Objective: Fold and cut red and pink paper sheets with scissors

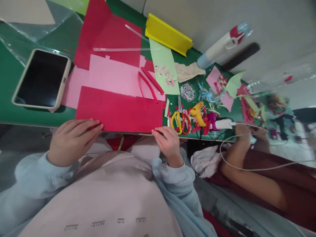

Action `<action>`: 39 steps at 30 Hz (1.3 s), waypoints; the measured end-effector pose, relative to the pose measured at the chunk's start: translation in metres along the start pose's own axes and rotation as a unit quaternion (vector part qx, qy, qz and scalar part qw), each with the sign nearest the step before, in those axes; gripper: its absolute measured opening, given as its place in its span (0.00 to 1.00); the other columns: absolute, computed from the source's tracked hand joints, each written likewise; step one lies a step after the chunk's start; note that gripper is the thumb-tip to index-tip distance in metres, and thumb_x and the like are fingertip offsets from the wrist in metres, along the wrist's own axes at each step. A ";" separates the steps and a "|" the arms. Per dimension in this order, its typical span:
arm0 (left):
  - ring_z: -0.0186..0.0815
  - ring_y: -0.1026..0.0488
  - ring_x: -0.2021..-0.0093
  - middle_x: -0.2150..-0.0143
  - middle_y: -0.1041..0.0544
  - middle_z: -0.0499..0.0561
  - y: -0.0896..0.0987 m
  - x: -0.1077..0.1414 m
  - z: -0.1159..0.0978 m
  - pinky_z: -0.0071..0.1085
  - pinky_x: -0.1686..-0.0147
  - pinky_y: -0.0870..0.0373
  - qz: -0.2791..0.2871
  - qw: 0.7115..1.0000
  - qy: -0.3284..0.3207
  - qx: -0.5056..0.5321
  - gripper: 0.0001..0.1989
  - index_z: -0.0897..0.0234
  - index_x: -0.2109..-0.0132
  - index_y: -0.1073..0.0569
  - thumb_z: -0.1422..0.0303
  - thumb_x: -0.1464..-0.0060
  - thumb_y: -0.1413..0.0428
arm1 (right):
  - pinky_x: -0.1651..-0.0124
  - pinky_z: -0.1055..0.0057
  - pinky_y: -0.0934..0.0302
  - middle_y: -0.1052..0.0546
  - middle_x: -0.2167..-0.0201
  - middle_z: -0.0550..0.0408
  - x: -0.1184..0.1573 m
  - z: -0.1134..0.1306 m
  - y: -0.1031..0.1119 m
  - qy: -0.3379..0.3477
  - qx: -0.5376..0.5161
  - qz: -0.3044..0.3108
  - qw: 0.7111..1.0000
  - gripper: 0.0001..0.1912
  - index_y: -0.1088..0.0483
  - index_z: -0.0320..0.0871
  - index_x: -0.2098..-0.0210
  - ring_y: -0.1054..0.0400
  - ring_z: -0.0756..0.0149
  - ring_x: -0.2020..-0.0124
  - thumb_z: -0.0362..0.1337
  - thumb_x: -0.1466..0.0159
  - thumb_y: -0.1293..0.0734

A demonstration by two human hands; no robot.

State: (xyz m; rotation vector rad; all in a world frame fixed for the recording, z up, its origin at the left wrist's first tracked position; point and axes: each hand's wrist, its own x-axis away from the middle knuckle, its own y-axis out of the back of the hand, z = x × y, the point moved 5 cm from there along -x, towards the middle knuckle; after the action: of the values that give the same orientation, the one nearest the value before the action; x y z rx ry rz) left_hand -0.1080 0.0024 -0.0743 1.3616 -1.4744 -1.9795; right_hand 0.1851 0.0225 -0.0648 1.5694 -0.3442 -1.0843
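A red sheet of felt or paper (118, 110) lies along the near edge of the table. At its near left corner, my left hand (72, 140) has its fingers closed over the edge. My right hand (168, 141) pinches the near right corner between thumb and fingers. Just behind the sheet is a pink sheet (111, 73), with thin red strips (152, 80) on its right part. Scissors with yellow and red handles (181, 122) rest to the right of my right hand, beside a yellow glue gun (198, 113).
A phone (41, 79) lies at left, near clear plastic (66, 29). Farther back are a folded red sheet (116, 36), a yellow holder (168, 34) and a bottle (219, 46). Small beads (187, 92) and scraps lie at right. Another person's arm (240, 144) is near a white cable (223, 154).
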 end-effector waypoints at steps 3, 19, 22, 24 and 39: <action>0.43 0.22 0.54 0.51 0.18 0.50 -0.001 0.005 0.006 0.40 0.55 0.26 0.013 1.000 0.017 0.015 0.15 0.56 0.48 0.25 0.69 0.42 0.40 | 0.53 0.65 0.37 0.19 0.62 0.52 0.004 -0.003 0.000 -0.012 0.000 0.015 1.000 0.08 0.21 0.44 0.60 0.29 0.64 0.58 0.31 0.33 0.34; 0.51 0.22 0.52 0.50 0.19 0.54 0.002 0.001 0.010 0.50 0.50 0.27 0.051 0.998 0.043 -0.007 0.21 0.57 0.46 0.27 0.66 0.48 0.38 | 0.51 0.64 0.39 0.20 0.59 0.50 0.011 0.001 -0.010 -0.014 -0.014 0.060 0.998 0.11 0.23 0.43 0.57 0.29 0.63 0.55 0.41 0.31 0.34; 0.49 0.23 0.54 0.52 0.19 0.56 -0.002 -0.019 -0.015 0.47 0.50 0.28 0.050 0.999 -0.006 -0.008 0.18 0.61 0.48 0.27 0.65 0.45 0.38 | 0.52 0.65 0.39 0.20 0.60 0.52 0.010 0.002 -0.006 -0.005 -0.005 0.035 0.999 0.08 0.22 0.44 0.59 0.29 0.64 0.56 0.38 0.31 0.34; 0.46 0.23 0.53 0.51 0.19 0.55 -0.011 -0.032 -0.033 0.43 0.51 0.28 0.056 0.997 -0.045 0.013 0.16 0.61 0.48 0.27 0.65 0.43 0.40 | 0.50 0.66 0.39 0.19 0.60 0.54 0.010 0.001 -0.007 -0.011 -0.010 0.038 0.999 0.08 0.22 0.46 0.60 0.28 0.65 0.55 0.36 0.31 0.34; 0.42 0.25 0.55 0.55 0.18 0.52 -0.031 -0.054 -0.050 0.40 0.58 0.28 0.103 0.990 -0.052 0.081 0.11 0.58 0.53 0.21 0.67 0.36 0.48 | 0.46 0.65 0.41 0.19 0.58 0.56 0.014 -0.001 -0.015 -0.022 -0.048 0.041 0.998 0.09 0.22 0.47 0.59 0.29 0.67 0.52 0.36 0.30 0.36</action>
State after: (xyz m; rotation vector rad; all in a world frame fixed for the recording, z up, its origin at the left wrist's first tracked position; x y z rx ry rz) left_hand -0.0318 0.0265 -0.0752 1.1271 -1.7799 -1.8602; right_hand 0.1886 0.0183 -0.0841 1.4365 -0.3771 -1.0581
